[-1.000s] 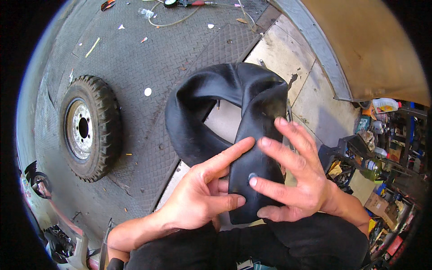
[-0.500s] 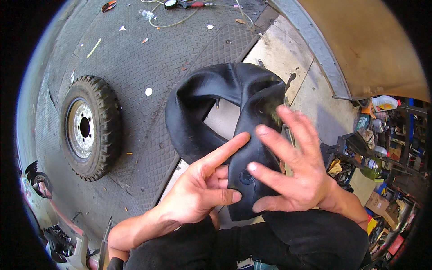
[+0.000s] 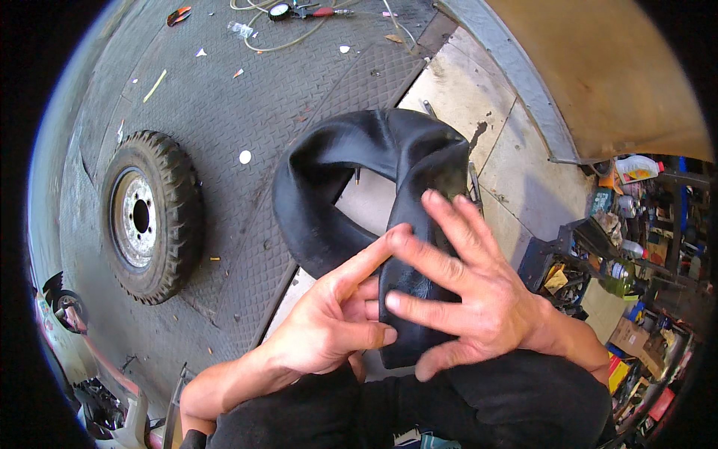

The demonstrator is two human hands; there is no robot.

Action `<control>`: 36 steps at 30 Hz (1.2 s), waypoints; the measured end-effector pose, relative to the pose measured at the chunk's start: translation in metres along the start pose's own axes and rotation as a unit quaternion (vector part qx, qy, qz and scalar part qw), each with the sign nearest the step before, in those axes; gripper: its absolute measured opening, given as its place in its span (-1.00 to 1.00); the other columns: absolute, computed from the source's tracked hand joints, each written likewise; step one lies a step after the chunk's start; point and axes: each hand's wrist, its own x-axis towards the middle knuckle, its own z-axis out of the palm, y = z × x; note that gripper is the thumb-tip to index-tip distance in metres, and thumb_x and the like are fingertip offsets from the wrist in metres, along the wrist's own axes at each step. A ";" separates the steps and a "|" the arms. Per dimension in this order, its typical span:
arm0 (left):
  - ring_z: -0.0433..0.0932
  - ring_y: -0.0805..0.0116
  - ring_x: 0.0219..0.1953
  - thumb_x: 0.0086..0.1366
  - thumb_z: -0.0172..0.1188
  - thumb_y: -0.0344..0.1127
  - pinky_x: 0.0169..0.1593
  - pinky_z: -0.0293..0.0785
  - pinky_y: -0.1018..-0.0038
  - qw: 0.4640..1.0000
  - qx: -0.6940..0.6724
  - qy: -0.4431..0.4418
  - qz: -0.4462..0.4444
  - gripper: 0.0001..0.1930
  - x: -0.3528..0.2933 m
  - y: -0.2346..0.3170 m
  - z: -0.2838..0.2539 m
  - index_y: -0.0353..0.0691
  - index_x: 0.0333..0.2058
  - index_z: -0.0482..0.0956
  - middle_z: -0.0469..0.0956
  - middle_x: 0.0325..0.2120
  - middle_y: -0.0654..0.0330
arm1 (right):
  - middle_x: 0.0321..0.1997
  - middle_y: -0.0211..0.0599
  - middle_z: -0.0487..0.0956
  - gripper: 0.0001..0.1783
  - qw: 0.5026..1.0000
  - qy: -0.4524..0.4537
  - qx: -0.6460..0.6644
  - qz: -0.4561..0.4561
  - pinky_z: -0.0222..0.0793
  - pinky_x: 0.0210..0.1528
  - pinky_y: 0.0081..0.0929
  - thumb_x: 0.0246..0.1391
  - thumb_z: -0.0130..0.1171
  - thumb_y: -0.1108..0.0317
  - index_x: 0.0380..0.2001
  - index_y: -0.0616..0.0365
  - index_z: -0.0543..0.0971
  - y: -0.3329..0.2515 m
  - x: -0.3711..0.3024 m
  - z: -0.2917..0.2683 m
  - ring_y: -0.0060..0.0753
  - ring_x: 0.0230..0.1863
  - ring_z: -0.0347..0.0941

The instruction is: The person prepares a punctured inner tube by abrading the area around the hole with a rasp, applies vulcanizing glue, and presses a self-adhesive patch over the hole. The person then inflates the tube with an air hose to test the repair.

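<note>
A black rubber inner tube [image 3: 336, 135], limp and folded, lies before me with its near end by my knees. My left hand [image 3: 329, 322] grips its near left edge, thumb on top and the curled fingers partly hidden at the side. Its index finger stretches along the rubber. Over the same near end is my right hand [image 3: 479, 299], fingers spread, a fingertip on or just above a shiny patch [image 3: 411, 283]; contact is hard to tell. A valve stem [image 3: 357, 176] pokes into the tube's central gap.
To the left stands a treaded tyre on a metal rim [image 3: 153, 217]. An air hose with a gauge [image 3: 280, 11] lies at the far side on the patterned mat [image 3: 224, 112]. Bottles, boxes and tools crowd the right, near an open-topped crate [image 3: 583, 247]. A tan panel [image 3: 613, 82] fills the upper right.
My right hand has moved left and slightly down across the tube, now partly covering the dark round mark visible before. My left hand keeps its hold.
</note>
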 end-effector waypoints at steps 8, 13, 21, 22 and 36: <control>0.69 0.42 0.08 0.26 0.09 -0.92 0.08 0.68 0.48 0.999 -0.034 0.012 -0.004 0.11 -0.001 -0.003 -0.002 -0.06 0.65 -0.20 0.56 0.24 0.10 | 0.63 0.10 0.27 -0.13 0.999 0.001 0.034 -0.004 -0.24 0.54 0.61 0.05 0.29 -0.52 0.21 -0.13 0.70 -0.003 0.002 -0.003 0.69 0.65 -0.11; 0.62 0.24 0.26 0.25 0.08 -0.94 0.15 0.65 0.42 0.999 -0.039 0.012 0.002 0.12 -0.001 -0.005 -0.006 -0.08 0.65 -0.22 0.46 0.38 -0.04 | 0.61 0.13 0.31 -0.22 0.996 -0.066 0.048 -0.015 -0.31 0.56 0.59 0.10 0.26 -0.50 0.10 -0.13 0.78 0.000 0.000 -0.004 0.68 0.66 -0.14; 0.62 0.24 0.25 0.19 0.08 -0.96 0.14 0.64 0.44 0.995 -0.094 -0.017 0.022 0.16 0.000 -0.006 -0.009 -0.07 0.65 -0.19 0.44 0.41 -0.05 | 0.64 0.18 0.25 -0.23 0.997 -0.037 0.073 -0.013 -0.35 0.59 0.53 0.11 0.24 -0.48 0.15 -0.18 0.77 0.005 -0.003 -0.002 0.66 0.68 -0.17; 0.62 0.23 0.26 0.13 0.10 -0.98 0.15 0.66 0.42 0.996 -0.093 0.001 0.014 0.19 -0.001 -0.007 -0.009 -0.07 0.65 -0.17 0.39 0.44 -0.05 | 0.64 0.17 0.24 -0.23 0.999 -0.003 0.030 0.018 -0.35 0.59 0.53 0.10 0.26 -0.47 0.15 -0.18 0.77 0.006 -0.004 -0.002 0.65 0.68 -0.19; 0.64 0.36 0.16 0.19 0.07 -0.96 0.07 0.60 0.50 0.998 -0.051 -0.022 0.021 0.18 -0.002 -0.005 -0.011 -0.03 0.66 -0.23 0.45 0.39 -0.02 | 0.64 0.15 0.26 -0.36 0.999 0.011 0.005 0.053 -0.43 0.60 0.51 0.16 0.32 -0.36 0.13 -0.24 0.78 0.007 -0.002 -0.001 0.61 0.70 -0.25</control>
